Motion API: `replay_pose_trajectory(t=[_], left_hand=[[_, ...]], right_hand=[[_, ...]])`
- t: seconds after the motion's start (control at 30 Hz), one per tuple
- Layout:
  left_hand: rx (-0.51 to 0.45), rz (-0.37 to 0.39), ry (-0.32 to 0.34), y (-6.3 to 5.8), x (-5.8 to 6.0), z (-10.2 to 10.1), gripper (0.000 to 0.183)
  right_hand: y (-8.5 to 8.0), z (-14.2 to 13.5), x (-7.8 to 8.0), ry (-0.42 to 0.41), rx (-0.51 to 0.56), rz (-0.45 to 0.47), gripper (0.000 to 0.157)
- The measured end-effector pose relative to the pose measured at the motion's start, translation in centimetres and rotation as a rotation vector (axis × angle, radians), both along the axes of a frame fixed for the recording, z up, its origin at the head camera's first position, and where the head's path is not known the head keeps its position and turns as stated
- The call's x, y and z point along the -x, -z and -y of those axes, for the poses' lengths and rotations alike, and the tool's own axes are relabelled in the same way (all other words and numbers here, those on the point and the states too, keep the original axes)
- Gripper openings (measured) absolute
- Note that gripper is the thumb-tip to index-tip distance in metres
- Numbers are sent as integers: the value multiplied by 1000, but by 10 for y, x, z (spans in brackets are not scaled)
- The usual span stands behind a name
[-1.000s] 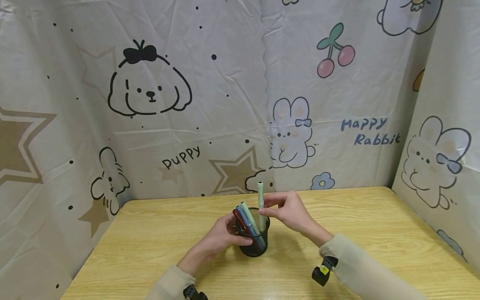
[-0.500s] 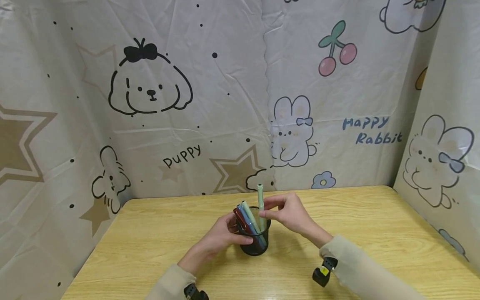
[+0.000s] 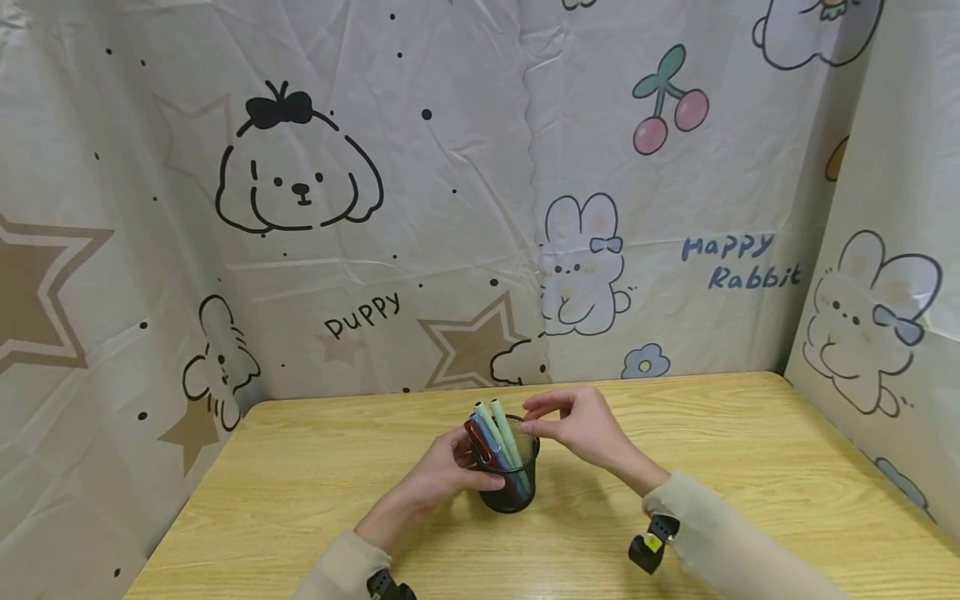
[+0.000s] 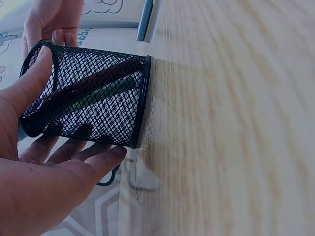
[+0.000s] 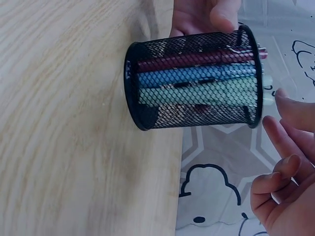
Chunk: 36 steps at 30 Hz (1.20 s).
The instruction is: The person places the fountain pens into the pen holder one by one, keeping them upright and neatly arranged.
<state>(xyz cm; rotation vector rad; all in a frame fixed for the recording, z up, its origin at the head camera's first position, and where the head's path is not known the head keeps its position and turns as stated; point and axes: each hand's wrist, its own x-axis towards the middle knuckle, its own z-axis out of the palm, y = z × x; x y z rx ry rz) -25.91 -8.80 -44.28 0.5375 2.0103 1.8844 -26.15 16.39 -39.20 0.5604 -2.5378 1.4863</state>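
A black mesh pen cup (image 3: 508, 492) stands upright on the table. My left hand (image 3: 442, 475) grips its left side, thumb across the front near the rim and fingers round the back; the left wrist view shows those fingers (image 4: 106, 164) against the mesh. Inside lean a dark red pen (image 3: 481, 443), a blue pen (image 5: 197, 74) and two light green pens (image 3: 507, 433). My right hand (image 3: 581, 425) hovers at the cup's right rim, with nothing between thumb and fingertips. In the right wrist view its thumb (image 5: 295, 110) is near the green pens' ends.
The cup stands on a wood-grain table (image 3: 337, 450). A pale printed cloth (image 3: 465, 208) hangs behind the table and along both sides. At the top of the left wrist view shows a teal strip (image 4: 145, 22).
The light green pen that my right hand held upright has dropped into the cup and leans left beside the others. The right fingers have let go; the left hand keeps its grip.
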Motion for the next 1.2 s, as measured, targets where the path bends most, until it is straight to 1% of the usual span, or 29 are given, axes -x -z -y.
replay_pose_trajectory(t=[0.13,0.3,0.53,0.67,0.93,1.1,1.2], left_hand=[[-8,5,-4,2,0,0,68],[-13,9,-9,3,-1,1,68],[-3,7,-11,2,-3,2,69],[-2,-1,-15,2,-4,3,69],[-15,16,-10,3,-3,3,68],[-17,5,-7,2,-2,1,68],[-12,3,-10,1,-2,0,69]], right_hand=[[-4,-6,-2,19,3,-15,19],[-5,-18,-6,41,-5,-7,18],[3,-37,-13,59,-33,22,18],[8,-48,-18,76,-55,23,20],[14,-71,-28,109,-88,40,23],[16,-84,-31,122,-86,66,24],[17,-89,-33,116,-82,88,26]])
